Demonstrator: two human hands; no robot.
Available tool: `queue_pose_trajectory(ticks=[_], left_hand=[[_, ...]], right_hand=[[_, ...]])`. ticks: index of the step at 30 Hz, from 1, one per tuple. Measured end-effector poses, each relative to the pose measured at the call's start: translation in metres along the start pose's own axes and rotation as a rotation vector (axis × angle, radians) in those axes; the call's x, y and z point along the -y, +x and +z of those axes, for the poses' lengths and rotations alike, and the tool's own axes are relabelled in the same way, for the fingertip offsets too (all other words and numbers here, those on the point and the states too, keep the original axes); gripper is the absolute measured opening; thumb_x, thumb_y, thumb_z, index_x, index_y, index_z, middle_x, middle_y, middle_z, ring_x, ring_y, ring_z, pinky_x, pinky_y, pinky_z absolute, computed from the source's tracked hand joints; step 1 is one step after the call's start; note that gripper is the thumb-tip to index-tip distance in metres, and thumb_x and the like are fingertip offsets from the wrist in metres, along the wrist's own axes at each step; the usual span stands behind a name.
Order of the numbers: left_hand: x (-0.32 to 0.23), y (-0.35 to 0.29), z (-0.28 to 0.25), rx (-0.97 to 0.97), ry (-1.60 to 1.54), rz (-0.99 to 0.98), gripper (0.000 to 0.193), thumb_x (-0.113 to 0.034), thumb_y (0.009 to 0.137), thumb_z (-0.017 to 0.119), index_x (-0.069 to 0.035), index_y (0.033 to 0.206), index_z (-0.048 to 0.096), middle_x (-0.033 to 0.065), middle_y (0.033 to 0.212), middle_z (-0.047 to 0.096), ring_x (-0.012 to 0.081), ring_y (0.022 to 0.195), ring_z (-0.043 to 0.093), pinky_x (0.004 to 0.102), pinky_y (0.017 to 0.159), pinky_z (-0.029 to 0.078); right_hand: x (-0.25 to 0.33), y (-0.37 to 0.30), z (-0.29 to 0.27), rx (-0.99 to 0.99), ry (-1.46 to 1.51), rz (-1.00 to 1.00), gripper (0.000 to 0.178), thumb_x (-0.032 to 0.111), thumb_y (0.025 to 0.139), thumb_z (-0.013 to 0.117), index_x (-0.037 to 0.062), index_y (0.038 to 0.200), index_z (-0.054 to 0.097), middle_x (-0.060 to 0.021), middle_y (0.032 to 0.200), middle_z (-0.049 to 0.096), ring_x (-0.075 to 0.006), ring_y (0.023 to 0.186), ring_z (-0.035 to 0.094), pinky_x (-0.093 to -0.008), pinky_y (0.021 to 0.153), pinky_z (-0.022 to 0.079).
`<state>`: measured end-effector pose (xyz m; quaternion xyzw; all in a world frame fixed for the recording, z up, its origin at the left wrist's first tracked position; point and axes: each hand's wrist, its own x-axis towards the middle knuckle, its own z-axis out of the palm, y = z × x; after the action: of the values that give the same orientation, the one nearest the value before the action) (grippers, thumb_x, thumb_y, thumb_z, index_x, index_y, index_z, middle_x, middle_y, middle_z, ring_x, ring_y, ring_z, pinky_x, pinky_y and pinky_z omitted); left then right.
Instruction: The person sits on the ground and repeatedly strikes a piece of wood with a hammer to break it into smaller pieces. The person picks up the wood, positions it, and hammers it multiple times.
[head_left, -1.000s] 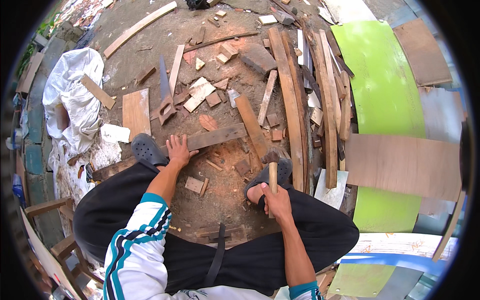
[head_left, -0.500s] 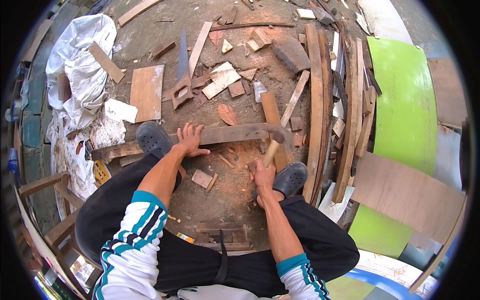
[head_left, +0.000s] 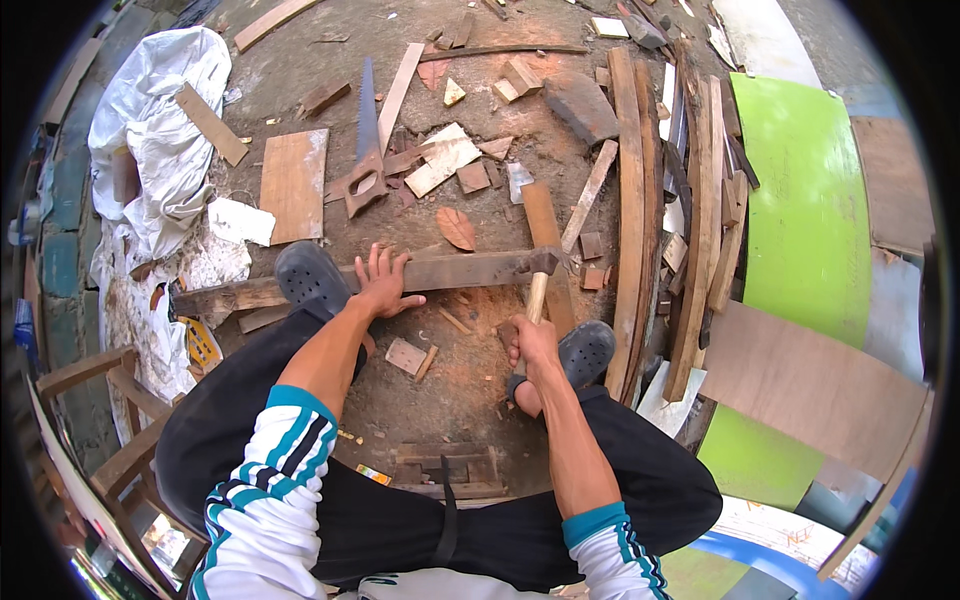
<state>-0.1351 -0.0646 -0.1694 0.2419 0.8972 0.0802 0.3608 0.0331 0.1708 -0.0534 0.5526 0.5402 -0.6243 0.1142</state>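
Left hand (head_left: 382,284), fingers spread, rests on a plank (head_left: 465,271) at frame centre; right hand (head_left: 536,343), right of centre, grips a hammer (head_left: 537,293), head at plank's end; a steady plank should keep blows square.

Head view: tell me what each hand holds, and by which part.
The right hand holds the hammer by its wooden handle, below the head. The left hand grips nothing; it rests spread on the plank.
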Motion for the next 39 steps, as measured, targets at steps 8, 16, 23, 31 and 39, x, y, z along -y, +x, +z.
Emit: queue_pose_trajectory(ticks=[8,16,23,31,39], left_hand=[[0.009,-0.013,-0.02,0.107,-0.005,-0.03,0.118,-0.06,0.064,0.084,-0.015,0.152,0.02,0.024,0.158,0.014,0.0438,0.149,-0.006,0.0693,0.113,-0.004],[-0.001,-0.012,-0.024,0.121,0.009,0.014,0.12,-0.055,0.059,0.089,-0.014,0.151,0.023,0.0221,0.158,0.015,0.0435,0.149,-0.005,0.0689,0.113,-0.004],[0.01,-0.01,-0.024,0.125,-0.03,0.005,0.121,-0.053,0.056,0.09,-0.014,0.15,0.025,0.0201,0.158,0.016,0.0424,0.15,-0.005,0.0682,0.114,-0.004],[0.004,-0.007,-0.026,0.074,0.051,0.026,0.12,-0.053,0.057,0.09,-0.015,0.15,0.025,0.0193,0.157,0.017,0.0419,0.15,-0.004,0.0686,0.114,-0.004],[0.003,-0.003,-0.025,0.132,0.011,0.057,0.12,-0.053,0.056,0.09,-0.014,0.15,0.025,0.0197,0.157,0.016,0.0419,0.15,-0.003,0.0686,0.114,-0.004]], right_hand=[[0.04,-0.041,0.001,-0.141,0.164,-0.349,0.025,0.021,0.09,0.065,0.0014,0.079,0.055,-0.0017,0.052,0.046,-0.0139,0.036,0.046,-0.031,0.034,0.036],[-0.005,0.009,-0.007,-0.219,-0.345,-0.258,0.024,0.019,0.087,0.064,-0.001,0.078,0.055,-0.0055,0.053,0.053,-0.016,0.038,0.051,-0.0336,0.037,0.039],[-0.013,-0.018,-0.004,-0.262,-0.222,-0.69,0.027,0.02,0.089,0.064,-0.0025,0.075,0.058,-0.0091,0.055,0.056,-0.021,0.048,0.057,-0.0378,0.048,0.043],[-0.014,-0.017,0.002,-0.322,-0.408,-0.312,0.03,0.023,0.086,0.065,-0.0065,0.083,0.062,-0.0217,0.068,0.064,-0.0392,0.066,0.065,-0.0452,0.063,0.048],[-0.064,-0.013,0.003,-0.311,-0.579,-0.615,0.028,0.023,0.086,0.065,-0.0058,0.083,0.064,-0.0217,0.07,0.066,-0.04,0.073,0.069,-0.0462,0.068,0.051]])
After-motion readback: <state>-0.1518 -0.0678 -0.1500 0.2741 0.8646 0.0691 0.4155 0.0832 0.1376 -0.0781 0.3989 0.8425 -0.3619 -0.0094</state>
